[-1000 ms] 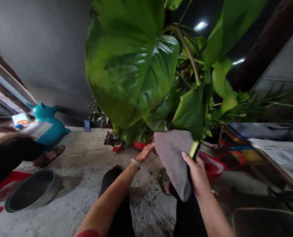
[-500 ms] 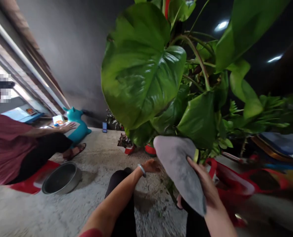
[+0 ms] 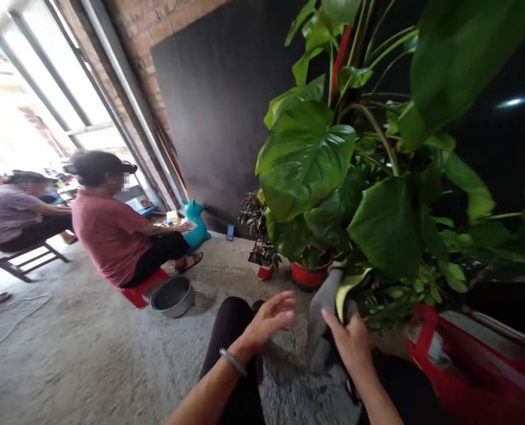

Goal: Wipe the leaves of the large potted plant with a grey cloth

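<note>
My right hand grips a soft grey cloth piece with a yellow-green and black edge, its thumb lying along that edge. The cloth hangs folded over the concrete floor, in front of a large-leaved green plant. What kind of article it is, I cannot make out. My left hand, with a bracelet at the wrist, is held above my knee, fingers stretched out and holding nothing. It is apart from the cloth, to its left. Behind them stands the plant's red pot.
On my right is a red bag. A smaller potted plant, a phone and a teal animal-shaped toy stand by the dark wall. A metal basin is beside a seated person. Other people sit farther left.
The grey cloth has turned and crumpled in my right hand, bringing its yellow-green edge into sight. My left hand has risen with fingers extended. The view has swung left, showing more people.
</note>
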Available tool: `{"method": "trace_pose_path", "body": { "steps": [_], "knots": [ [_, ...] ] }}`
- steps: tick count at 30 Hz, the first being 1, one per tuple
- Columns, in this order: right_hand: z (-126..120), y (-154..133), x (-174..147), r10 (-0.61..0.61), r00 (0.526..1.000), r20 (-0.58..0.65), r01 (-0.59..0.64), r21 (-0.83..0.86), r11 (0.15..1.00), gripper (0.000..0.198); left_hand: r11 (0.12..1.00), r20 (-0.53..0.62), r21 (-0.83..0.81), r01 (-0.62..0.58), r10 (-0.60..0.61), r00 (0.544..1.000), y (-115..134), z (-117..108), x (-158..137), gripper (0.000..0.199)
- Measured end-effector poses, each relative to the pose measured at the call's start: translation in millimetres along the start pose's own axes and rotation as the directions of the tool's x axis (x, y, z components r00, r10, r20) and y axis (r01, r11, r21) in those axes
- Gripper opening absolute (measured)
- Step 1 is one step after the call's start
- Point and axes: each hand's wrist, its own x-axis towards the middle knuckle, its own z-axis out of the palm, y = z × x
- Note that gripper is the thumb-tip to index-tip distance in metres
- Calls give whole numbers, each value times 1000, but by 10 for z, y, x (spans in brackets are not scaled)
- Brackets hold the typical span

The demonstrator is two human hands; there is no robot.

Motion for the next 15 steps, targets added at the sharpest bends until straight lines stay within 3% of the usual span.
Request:
{"method": "trace_pose_path", "body": {
  "steps": [1,3,6,8,10,11,13,15],
  "knots": [
    [67,-158,-53,-118,992,44,122,-106,987,58,994,43,-107,-29,34,999,44,109,-80,76],
    [212,-461,-197,-341,924,172,373,-207,904,61,954,12,-279,-109,117,993,124,320,-154,77],
    [332,-765,-434,-546,775,318,618,-202,760,57,876,-246,-445,-186,80,966,229,528,-123,55],
    [301,-834,-492,-590,706,392,670,-100,735,53,838,-389,-504,-211,-2,921,285,557,-78,52],
    [218,-797,-410,-535,682,499,579,78,811,42,825,-462,-513,-235,-35,886,313,504,-48,53],
    [177,-744,-319,-470,693,547,465,160,871,37,829,-481,-509,-233,-49,875,312,455,-41,54],
    [135,-585,-65,-280,771,572,163,248,955,33,850,-506,-488,-199,-90,858,276,334,-47,56],
    [167,-402,231,-66,852,519,-106,295,949,38,887,-542,-435,-155,-120,832,213,211,-72,55]
  ]
}}
